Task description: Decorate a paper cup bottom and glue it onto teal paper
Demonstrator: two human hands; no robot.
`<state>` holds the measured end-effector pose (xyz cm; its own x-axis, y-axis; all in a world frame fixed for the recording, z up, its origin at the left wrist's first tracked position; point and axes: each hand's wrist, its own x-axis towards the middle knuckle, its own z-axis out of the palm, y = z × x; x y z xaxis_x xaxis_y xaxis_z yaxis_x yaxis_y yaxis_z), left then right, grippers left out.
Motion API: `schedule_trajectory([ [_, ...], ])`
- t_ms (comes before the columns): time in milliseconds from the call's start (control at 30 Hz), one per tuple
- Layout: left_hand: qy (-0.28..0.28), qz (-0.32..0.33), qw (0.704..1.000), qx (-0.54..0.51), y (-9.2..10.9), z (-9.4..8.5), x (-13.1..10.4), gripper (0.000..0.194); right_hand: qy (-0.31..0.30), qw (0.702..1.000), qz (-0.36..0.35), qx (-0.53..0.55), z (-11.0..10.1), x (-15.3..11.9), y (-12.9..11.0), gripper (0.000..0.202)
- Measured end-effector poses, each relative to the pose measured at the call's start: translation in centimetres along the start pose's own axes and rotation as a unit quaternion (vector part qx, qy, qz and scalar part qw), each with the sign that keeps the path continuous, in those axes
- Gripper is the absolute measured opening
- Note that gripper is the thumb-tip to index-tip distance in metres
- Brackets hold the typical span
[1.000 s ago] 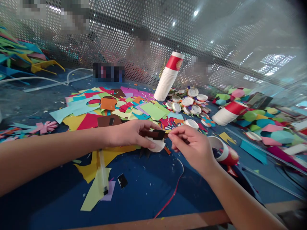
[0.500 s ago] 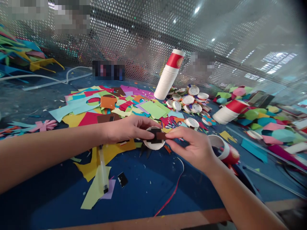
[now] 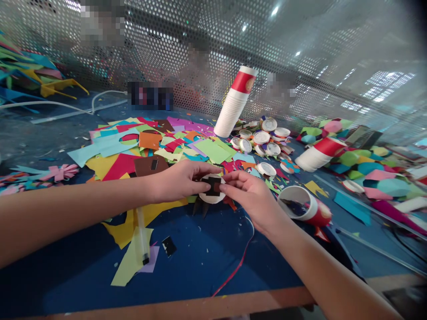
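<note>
Pretty dim overall, tbh. Small ceiling lights (image 3: 275,10) glare up top, and bright panels (image 3: 388,91) glow upper right. The blue tabletop (image 3: 200,266) goes dark and shadowy toward the lower left. Right edge is smeared and stretched, top-right corner's black, and there are pixelated patches around the perforated screen (image 3: 153,44).

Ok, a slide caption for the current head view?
Left grip and right grip on a white disc bearing dark pieces, near colourful paper scraps on a blue table.
</note>
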<state>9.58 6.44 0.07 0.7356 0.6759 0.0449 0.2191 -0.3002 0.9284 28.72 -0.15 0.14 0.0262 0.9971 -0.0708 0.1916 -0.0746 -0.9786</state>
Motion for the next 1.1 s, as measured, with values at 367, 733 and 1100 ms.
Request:
schedule_trajectory([
  [367,0.01,0.003,1.0,0.025,0.2,0.6,-0.2,0.054,-0.031,0.999,-0.005,-0.018,0.4,0.0,0.1,0.026],
  [733,-0.04,0.035,0.997,-0.05,-0.2,0.7,-0.4,0.077,-0.027,0.999,0.014,0.014,-0.3,-0.1,0.1,0.022],
  [1100,-0.015,0.062,0.998,0.005,0.5,0.6,-0.5,0.065,-0.019,0.998,0.02,0.057,-0.5,-0.2,-0.1,0.03],
])
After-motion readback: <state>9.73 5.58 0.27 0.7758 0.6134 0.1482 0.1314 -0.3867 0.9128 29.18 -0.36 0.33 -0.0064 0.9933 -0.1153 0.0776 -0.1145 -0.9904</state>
